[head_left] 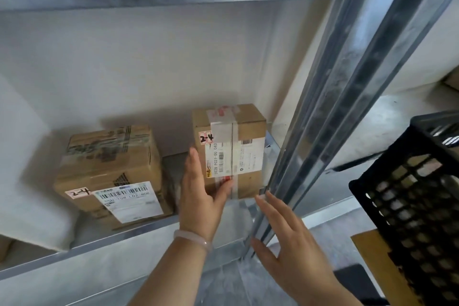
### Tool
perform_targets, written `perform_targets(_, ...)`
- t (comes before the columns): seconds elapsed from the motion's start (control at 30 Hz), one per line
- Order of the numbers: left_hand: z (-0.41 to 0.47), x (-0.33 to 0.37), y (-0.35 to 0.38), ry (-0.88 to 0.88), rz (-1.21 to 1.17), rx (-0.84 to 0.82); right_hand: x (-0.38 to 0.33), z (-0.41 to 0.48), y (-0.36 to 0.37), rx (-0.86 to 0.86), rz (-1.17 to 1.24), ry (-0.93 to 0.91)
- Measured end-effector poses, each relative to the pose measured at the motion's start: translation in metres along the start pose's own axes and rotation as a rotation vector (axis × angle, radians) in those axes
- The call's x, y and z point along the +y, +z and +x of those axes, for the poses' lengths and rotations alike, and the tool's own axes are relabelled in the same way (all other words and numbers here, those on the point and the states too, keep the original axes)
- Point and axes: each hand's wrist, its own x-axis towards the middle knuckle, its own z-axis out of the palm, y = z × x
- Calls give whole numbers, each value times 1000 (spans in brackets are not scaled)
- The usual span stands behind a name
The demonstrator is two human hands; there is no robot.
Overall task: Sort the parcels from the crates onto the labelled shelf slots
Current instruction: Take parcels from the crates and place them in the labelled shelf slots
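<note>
The left grip (198, 196) lies open, straight fingers flat along the left face of an upright brown cardboard parcel with a white shipping label and a handwritten "2-4" tag (233, 146), thumb across its lower front. This parcel stands on the grey galvanised metal shelf (99, 243). Left of that grip sits a squat taped brown cardboard parcel (109, 164), also tagged "2-4". The right grip (290, 238) is open, fingers spread, at the grey metal upright post (347, 107). Right of it stands a black plastic lattice crate (409, 206).
</note>
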Motion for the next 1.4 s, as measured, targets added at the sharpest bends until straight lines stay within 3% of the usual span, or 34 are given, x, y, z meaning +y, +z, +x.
perform_targets(0.13, -5, -3, 7, -73, -98, 51, 3, 3, 4, -6, -27, 22)
perform_targets(0.3, -5, -12, 8, -128, -176, -17, 4, 6, 5, -6, 6, 40)
perform_targets(0.8, -2, -6, 6, -193, -108, 24, -5, 1, -5, -33, 62, 5)
perform_targets(0.9, -23, 3, -5, -163, -7, 15, -11, -6, -10, -42, 53, 12)
perform_targets(1.13, -111, 17, -80, -21, 304, -58, -52, -33, -24, -185, 0, -103)
perform_targets(1.4, -147, 50, -247, 42, 637, 233, -180, -35, -19, -264, -49, -423)
